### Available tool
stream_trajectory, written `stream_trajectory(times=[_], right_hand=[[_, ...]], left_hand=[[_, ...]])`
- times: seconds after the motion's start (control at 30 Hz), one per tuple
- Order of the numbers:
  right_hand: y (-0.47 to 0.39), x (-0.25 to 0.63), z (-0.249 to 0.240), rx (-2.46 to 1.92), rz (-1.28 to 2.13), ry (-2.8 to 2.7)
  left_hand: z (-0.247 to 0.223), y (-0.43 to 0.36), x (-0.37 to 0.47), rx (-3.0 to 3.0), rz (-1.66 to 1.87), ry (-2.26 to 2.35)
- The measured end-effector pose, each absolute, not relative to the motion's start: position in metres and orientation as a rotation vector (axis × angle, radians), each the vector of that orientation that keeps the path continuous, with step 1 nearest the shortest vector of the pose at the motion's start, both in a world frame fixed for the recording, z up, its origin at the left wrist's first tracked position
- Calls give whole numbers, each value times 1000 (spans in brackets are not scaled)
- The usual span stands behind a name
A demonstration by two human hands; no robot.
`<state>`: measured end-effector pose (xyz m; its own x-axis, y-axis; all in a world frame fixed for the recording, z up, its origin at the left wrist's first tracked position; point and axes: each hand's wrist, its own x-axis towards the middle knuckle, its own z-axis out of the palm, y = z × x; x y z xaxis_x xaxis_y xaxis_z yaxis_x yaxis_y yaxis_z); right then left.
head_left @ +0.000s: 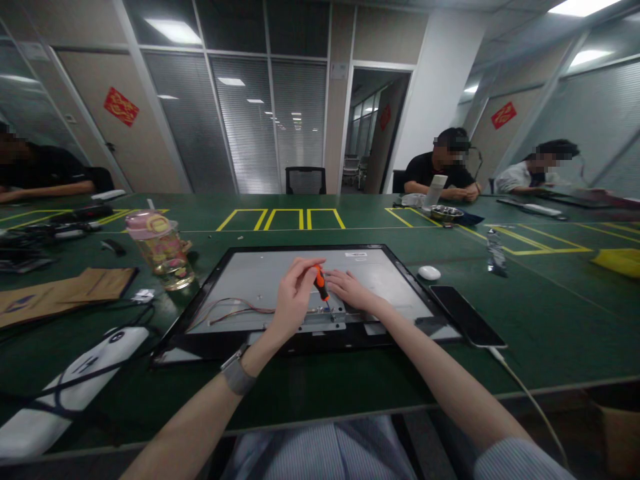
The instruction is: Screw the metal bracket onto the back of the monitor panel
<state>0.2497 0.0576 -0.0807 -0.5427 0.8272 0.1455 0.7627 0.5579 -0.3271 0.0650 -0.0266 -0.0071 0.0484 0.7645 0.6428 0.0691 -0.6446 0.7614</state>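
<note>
My left hand point(295, 297) is closed around the handle of an orange and black screwdriver point(321, 281). Its shaft points down at a metal bracket point(325, 319) near the front edge of a flat display panel point(245, 267), which lies with its grey metal back up and a black frame around it. My right hand point(353, 290) lies with fingers stretched out on the panel's back, just right of the screwdriver. Thin coloured wires point(235, 307) run across the panel to the left of the bracket. Whether the tip sits in a screw is too small to tell.
A phone point(467, 317) on a cable and a white rounded case point(429, 273) lie right of the panel. To the left stand a drink bottle point(163, 250), a brown paper bag point(65, 293) and a white power strip point(75, 383). Several people sit around the green table point(550, 320).
</note>
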Motion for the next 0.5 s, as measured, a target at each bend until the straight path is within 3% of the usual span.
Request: stream_trajectory(times=[0.5], right_hand=[[54,247,-76,-1327,349,-2514]], left_hand=[[-9,-28,66,1791,1618,771]])
